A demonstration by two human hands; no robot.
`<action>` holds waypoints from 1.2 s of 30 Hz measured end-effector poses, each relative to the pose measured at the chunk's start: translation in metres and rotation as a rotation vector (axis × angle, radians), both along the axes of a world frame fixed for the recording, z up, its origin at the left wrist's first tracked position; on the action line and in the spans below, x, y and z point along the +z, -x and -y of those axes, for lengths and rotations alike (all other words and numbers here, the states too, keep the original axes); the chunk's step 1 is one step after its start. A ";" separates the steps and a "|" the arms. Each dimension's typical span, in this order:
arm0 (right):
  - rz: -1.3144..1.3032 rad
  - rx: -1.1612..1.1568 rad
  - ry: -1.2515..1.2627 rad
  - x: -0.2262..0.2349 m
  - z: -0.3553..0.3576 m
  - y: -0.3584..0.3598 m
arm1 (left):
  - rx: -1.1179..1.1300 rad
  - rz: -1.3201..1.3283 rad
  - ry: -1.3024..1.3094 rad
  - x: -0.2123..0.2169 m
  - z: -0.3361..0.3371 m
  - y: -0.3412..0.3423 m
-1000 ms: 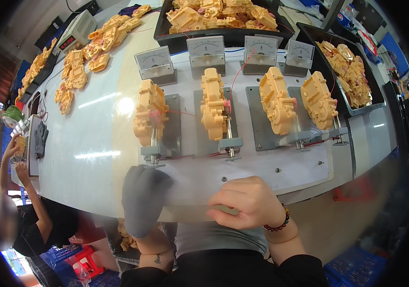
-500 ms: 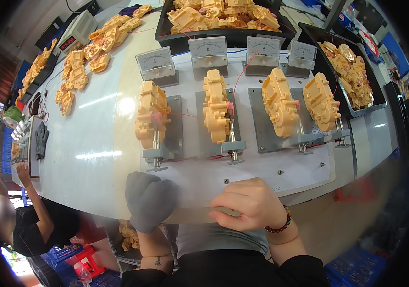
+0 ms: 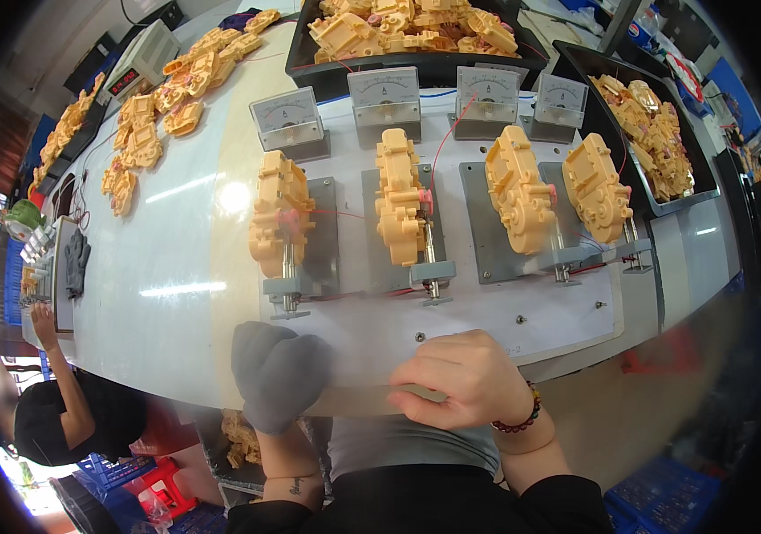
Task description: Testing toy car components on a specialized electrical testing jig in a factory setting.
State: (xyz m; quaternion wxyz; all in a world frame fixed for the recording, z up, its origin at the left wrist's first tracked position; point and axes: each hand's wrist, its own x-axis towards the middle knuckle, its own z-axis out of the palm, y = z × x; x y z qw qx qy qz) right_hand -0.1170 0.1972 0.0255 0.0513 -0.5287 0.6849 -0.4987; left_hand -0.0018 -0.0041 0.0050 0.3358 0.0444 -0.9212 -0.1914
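Left hand (image 3: 278,374), gloved in grey, and bare right hand (image 3: 465,378) rest curled and grasping nothing at the near edge of the white surface (image 3: 167,267). The nearest yellow housing (image 3: 281,222) sits clamped on its grey fixture plate (image 3: 323,236), well apart from both. A careless reach could likely snag the thin red wire (image 3: 340,214). Four meters (image 3: 383,93) and black trays (image 3: 416,67) crowd the rear.

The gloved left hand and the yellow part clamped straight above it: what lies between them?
In the head view, between the left hand and the yellow part lies a grey clamp on the white board.
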 end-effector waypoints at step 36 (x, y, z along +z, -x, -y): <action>0.000 -0.004 0.019 0.001 0.001 0.000 | 0.075 0.334 -0.080 0.020 -0.001 0.004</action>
